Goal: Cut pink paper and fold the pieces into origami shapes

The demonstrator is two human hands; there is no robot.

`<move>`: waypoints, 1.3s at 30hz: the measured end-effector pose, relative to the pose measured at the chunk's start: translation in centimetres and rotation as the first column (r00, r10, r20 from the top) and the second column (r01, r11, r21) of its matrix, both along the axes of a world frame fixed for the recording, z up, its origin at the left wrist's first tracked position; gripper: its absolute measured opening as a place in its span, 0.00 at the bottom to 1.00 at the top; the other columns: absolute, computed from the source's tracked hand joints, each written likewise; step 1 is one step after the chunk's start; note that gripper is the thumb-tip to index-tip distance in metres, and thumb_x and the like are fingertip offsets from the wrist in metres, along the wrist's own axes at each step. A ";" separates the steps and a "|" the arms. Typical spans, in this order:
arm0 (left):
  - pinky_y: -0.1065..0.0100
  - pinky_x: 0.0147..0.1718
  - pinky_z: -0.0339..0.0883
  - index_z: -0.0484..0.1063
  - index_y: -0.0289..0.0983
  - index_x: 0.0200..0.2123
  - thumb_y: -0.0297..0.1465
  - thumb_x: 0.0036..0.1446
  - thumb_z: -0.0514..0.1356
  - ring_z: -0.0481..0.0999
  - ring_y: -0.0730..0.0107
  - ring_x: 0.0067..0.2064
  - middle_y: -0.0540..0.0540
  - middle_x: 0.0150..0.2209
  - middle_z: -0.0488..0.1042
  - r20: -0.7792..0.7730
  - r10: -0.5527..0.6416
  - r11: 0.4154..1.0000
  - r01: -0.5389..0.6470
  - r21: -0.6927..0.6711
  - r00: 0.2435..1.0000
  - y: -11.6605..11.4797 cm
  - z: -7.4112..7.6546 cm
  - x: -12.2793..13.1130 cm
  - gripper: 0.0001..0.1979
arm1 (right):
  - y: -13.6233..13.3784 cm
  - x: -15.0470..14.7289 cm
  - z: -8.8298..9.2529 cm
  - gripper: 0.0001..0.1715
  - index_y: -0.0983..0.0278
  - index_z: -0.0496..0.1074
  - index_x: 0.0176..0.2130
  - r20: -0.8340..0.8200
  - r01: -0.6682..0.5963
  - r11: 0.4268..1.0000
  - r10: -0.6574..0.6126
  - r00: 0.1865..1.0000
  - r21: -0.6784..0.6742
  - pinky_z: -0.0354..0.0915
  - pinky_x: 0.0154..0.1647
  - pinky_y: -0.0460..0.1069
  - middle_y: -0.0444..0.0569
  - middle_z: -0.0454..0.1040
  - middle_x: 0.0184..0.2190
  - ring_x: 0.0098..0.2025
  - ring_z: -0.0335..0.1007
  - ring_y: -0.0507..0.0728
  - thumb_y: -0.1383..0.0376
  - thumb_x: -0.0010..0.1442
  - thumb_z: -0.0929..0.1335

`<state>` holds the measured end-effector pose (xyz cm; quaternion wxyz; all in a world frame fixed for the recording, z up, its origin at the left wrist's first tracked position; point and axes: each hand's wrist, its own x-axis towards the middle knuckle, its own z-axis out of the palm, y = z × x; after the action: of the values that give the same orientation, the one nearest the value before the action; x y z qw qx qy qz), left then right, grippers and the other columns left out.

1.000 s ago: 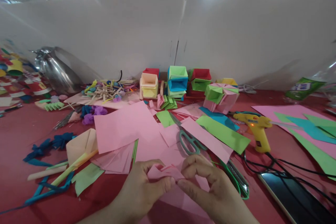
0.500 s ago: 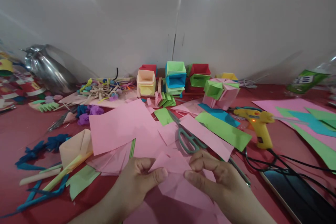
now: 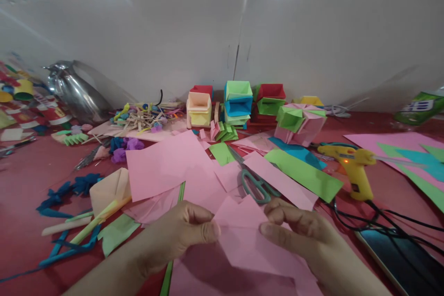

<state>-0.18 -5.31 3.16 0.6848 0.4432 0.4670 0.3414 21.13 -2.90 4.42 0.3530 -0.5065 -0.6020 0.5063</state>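
Note:
A folded piece of pink paper [image 3: 243, 240] is held up between my two hands, with two pointed flaps at its top edge. My left hand [image 3: 187, 231] pinches its left side between thumb and fingers. On the right side, the thumb and bent fingers of my right hand [image 3: 294, 229] grip the same paper. More pink sheets [image 3: 204, 273] lie under it on the red table. Just beyond my right hand rest scissors [image 3: 256, 187] with grey-green handles, partly beneath a pink strip [image 3: 280, 180].
Folded paper boxes [image 3: 237, 99] stand along the white partition. To the right are a yellow glue gun [image 3: 354, 166] with its cable, and a phone [image 3: 391, 259]. Leftward lie blue paper twists [image 3: 69, 194], craft sticks [image 3: 142, 122] and a metal jug [image 3: 78, 92].
The whole view has shifted, so things sit further right in the picture. My hands are slightly further apart, and more of the paper's two pointed flaps shows between them.

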 end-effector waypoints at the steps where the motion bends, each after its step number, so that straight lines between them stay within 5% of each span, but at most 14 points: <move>1: 0.74 0.25 0.56 0.75 0.32 0.22 0.40 0.46 0.64 0.64 0.75 0.24 0.49 0.21 0.70 0.028 0.003 1.000 -0.003 -0.003 1.000 0.1 0.0 0.0 0.15 | 0.2 0.1 -0.1 0.16 0.64 0.67 0.17 -0.019 0.017 1.000 -0.017 1.000 -0.008 0.59 0.27 0.46 0.43 0.62 0.23 0.26 0.61 0.52 0.57 0.45 0.71; 8: 0.74 0.27 0.58 0.75 0.34 0.21 0.37 0.45 0.65 0.66 0.75 0.25 0.50 0.20 0.72 -0.052 0.198 0.979 -0.194 0.070 0.979 0.6 -0.2 0.2 0.11 | 0.6 0.6 -0.4 0.16 0.63 0.67 0.21 0.030 -0.014 1.000 0.014 0.999 -0.006 0.58 0.23 0.45 0.43 0.62 0.23 0.25 0.61 0.51 0.56 0.49 0.70; 16: 0.71 0.32 0.61 0.77 0.38 0.27 0.34 0.52 0.60 0.71 0.68 0.32 0.48 0.29 0.76 -0.339 0.239 0.895 -0.070 0.441 0.910 -0.2 0.2 0.4 0.07 | 0.1 0.2 -0.6 0.07 0.60 0.70 0.25 0.343 -0.127 0.924 -0.005 0.939 0.360 0.65 0.37 0.47 0.45 0.72 0.31 0.36 0.69 0.56 0.60 0.52 0.68; 20: 0.71 0.34 0.61 0.75 0.39 0.32 0.39 0.53 0.60 0.70 0.69 0.34 0.49 0.30 0.74 -0.230 0.322 0.875 -0.197 0.441 0.918 -0.3 -0.3 0.7 0.10 | -0.2 0.6 -0.4 0.06 0.56 0.74 0.30 0.415 -0.180 0.724 -0.159 0.896 0.666 0.63 0.34 0.50 0.46 0.73 0.31 0.35 0.69 0.58 0.67 0.52 0.67; 24: 0.72 0.23 0.60 0.70 0.35 0.22 0.48 0.55 0.52 0.66 0.73 0.22 0.49 0.19 0.69 0.042 0.200 0.978 -0.202 0.058 0.979 -0.4 -0.4 1.3 0.23 | -0.2 1.0 -0.2 0.14 0.55 0.74 0.32 0.440 -0.279 0.479 -0.265 0.858 0.832 0.60 0.34 0.52 0.45 0.73 0.28 0.33 0.67 0.57 0.73 0.50 0.65; 27: 0.74 0.21 0.59 0.70 0.33 0.20 0.42 0.53 0.57 0.67 0.76 0.19 0.47 0.18 0.72 0.172 0.172 0.974 -0.142 -0.174 0.970 -0.4 -0.5 1.6 0.19 | -0.2 0.9 -0.4 0.14 0.56 0.74 0.32 0.474 -0.346 0.413 -0.261 0.841 0.842 0.59 0.35 0.52 0.45 0.73 0.29 0.34 0.66 0.57 0.73 0.49 0.65; 30: 0.76 0.19 0.58 0.69 0.33 0.20 0.34 0.50 0.61 0.68 0.78 0.17 0.49 0.17 0.73 0.207 0.244 0.956 -0.199 -0.217 0.947 -0.3 -1.0 1.6 0.12 | -0.2 0.6 -0.7 0.17 0.57 0.72 0.39 0.475 -0.333 0.442 -0.263 0.839 0.833 0.60 0.38 0.52 0.48 0.73 0.35 0.38 0.66 0.59 0.73 0.50 0.65; 34: 0.75 0.21 0.61 0.68 0.34 0.21 0.36 0.50 0.62 0.72 0.76 0.20 0.47 0.21 0.77 0.226 0.356 0.932 -0.325 -0.161 0.907 -0.1 -1.5 1.6 0.12 | -0.9 0.4 -0.4 0.20 0.59 0.67 0.47 0.428 -0.213 0.556 -0.292 0.855 0.804 0.62 0.41 0.54 0.53 0.70 0.41 0.43 0.67 0.61 0.72 0.54 0.63; 39: 0.73 0.24 0.64 0.68 0.34 0.23 0.37 0.49 0.63 0.77 0.71 0.24 0.42 0.29 0.80 0.209 0.356 0.931 -0.327 -0.159 0.911 -0.2 -1.4 2.0 0.13 | -1.7 -0.2 -0.5 0.11 0.58 0.71 0.39 0.431 -0.256 0.689 -0.092 0.898 0.679 0.66 0.29 0.48 0.46 0.71 0.25 0.28 0.70 0.56 0.66 0.52 0.68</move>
<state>1.80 -5.53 1.79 0.6902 0.2690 0.4729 0.4771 20.92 -4.60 3.96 0.3566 -0.3978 -0.8369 0.1195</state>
